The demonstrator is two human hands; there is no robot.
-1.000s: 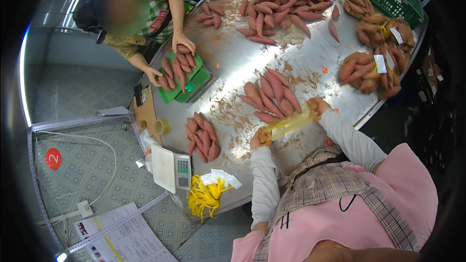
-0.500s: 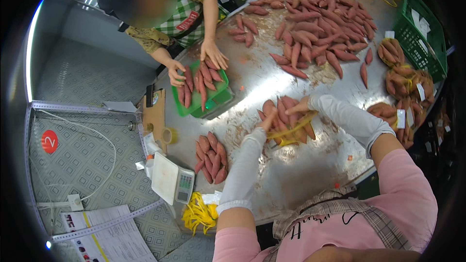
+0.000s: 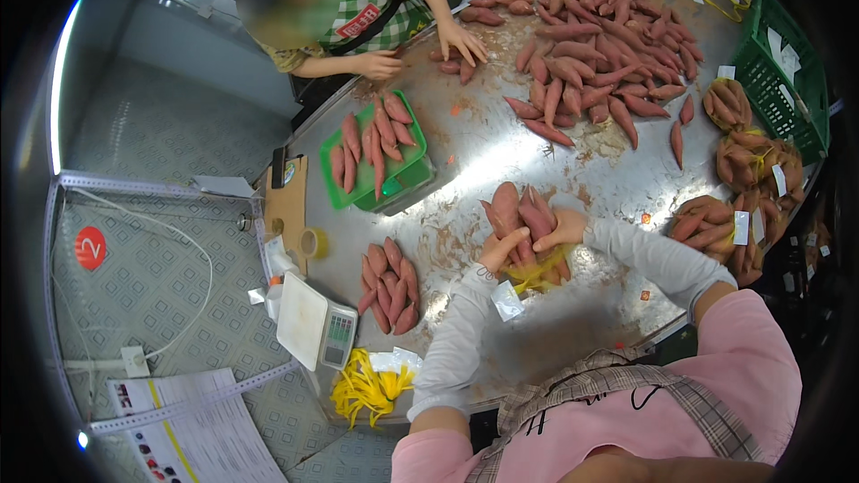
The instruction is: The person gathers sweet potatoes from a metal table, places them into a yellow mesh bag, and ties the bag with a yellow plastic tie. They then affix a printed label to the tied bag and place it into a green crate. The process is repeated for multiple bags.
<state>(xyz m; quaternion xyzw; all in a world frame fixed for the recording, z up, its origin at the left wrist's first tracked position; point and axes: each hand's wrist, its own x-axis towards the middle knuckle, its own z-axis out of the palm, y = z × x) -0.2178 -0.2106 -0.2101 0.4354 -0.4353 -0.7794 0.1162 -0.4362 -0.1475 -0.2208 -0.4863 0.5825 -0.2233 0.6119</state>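
Between my hands, over the metal table, stands a bunch of sweet potatoes (image 3: 508, 206) with its lower part in a yellow mesh bag (image 3: 534, 279). My left hand (image 3: 503, 250) is closed on the near left side of the bunch, thumb across the front. From the right, my right hand (image 3: 565, 227) grips the same sweet potatoes with its thumb on them. Some of its fingers are hidden behind them. A white tag (image 3: 506, 301) hangs from the mesh below my left hand. Left of my left forearm lies a separate group of sweet potatoes (image 3: 390, 286).
A co-worker's hands (image 3: 458, 43) are at the far edge, near a green tray (image 3: 417, 170) of sweet potatoes. Far back lies a big pile (image 3: 591, 54). Filled net bags (image 3: 707, 224) and a green crate (image 3: 787, 80) line the right. A scale (image 3: 309, 326) and yellow mesh (image 3: 367, 389) lie left.
My hands have drawn together round the sweet potatoes, and the yellow mesh sits lower on them. The white tag has come into view. The co-worker's hands have left the green tray, moving farther back.
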